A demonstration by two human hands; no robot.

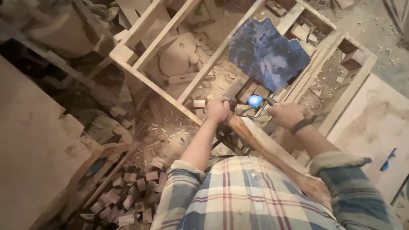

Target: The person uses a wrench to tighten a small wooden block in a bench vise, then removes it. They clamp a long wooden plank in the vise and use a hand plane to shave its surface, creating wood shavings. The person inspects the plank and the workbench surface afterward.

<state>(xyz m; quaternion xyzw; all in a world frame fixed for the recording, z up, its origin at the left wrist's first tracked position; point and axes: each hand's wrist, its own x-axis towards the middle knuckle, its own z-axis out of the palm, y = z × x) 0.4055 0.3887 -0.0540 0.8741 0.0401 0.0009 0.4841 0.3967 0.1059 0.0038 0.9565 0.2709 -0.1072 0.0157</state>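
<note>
Plank: long wooden plank (272,149), axis running from near right to far left, centre of scene.
Left hand (218,109): clamped on plank's far end.
Right hand (284,114): closed around blue-capped tool (255,100).
Surroundings: wooden frame (170,91) beyond; offcut blocks (132,200) near left.

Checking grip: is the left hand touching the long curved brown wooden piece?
Touching. Head view: left hand is closed around the top of the long curved brown wooden piece, no gap visible.

Wooden frame (128,57), heap of offcut blocks (128,200), pale board (375,127) nearby.
</note>
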